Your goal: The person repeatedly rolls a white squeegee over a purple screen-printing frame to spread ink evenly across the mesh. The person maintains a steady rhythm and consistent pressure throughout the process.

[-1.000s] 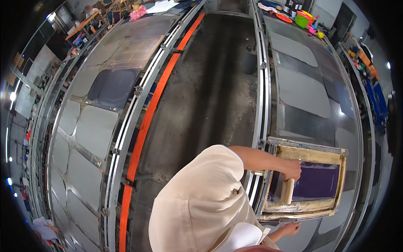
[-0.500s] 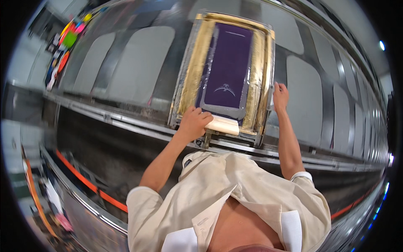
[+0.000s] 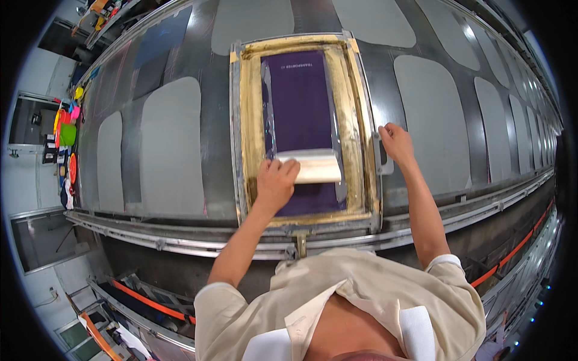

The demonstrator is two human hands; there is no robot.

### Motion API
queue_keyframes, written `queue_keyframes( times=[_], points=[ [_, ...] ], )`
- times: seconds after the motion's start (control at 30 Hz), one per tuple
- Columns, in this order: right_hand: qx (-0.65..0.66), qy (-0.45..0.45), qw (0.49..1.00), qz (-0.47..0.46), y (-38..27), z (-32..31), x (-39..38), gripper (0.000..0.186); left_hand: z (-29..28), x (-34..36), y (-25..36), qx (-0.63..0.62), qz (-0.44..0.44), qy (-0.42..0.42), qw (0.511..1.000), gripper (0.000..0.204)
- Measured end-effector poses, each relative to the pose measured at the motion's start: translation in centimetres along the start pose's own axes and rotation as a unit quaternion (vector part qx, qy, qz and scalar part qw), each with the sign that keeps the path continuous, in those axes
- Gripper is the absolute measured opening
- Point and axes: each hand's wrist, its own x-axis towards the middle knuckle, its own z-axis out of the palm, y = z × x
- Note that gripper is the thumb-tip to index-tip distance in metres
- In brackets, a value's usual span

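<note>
A screen printing frame [image 3: 368, 198] with a pale yellow taped border lies on the long table. Its mesh window [image 3: 301, 102] looks dark purple, with small pale lettering near the far end. My left hand [image 3: 278, 180] is closed round the left end of a wooden squeegee [image 3: 316, 169], which lies across the lower part of the window. A greyish band of ink or film runs along the squeegee's far edge. At the frame's right side, my right hand [image 3: 395, 143] is closed on a grey metal handle [image 3: 384, 163], its fingertips partly hidden.
Flat grey cut panels [image 3: 171, 144] lie in rows on the dark table [image 3: 220, 120] on both sides. A metal rail [image 3: 198, 240] runs along the near edge. Dark blue sheets [image 3: 162, 39] lie at the far left. Bright containers [image 3: 68, 133] stand past the table's left end.
My left hand has moved the squeegee from the near end of the frame farther up the window. My right hand stays at the handle. The whole view has turned and shifted.
</note>
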Motion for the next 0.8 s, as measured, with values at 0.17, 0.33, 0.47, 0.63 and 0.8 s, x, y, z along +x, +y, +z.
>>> queue_keyframes(
  times=[0.17, 0.33, 0.47, 0.63, 0.8],
  points=[
    [0.100, 0.002, 0.973, -0.208, -7.4, -2.1, 5.9, 0.042, 3.4, 15.0, -11.2, 0.040, 0.040, 0.031, 0.998, 0.053],
    [0.039, -0.019, 0.909, -0.414, -15.7, -0.3, 16.2, 0.047, 2.5, 26.5, -17.1, -0.048, 0.031, 0.050, 0.997, 0.029],
    [-0.082, -0.113, 0.915, -0.378, -19.9, 0.5, 23.2, 0.035, 0.7, 31.3, -19.0, -0.061, -0.035, -0.056, 0.996, 0.032],
    [-0.176, -0.120, 0.924, -0.317, -21.5, 2.6, 26.3, 0.029, 1.2, 32.9, -20.7, -0.057, -0.084, -0.098, 0.990, 0.033],
    [-0.174, -0.107, 0.919, -0.338, -20.0, 3.7, 22.3, 0.029, 1.8, 29.5, -18.8, -0.047, -0.066, -0.089, 0.993, 0.031]
  ],
)
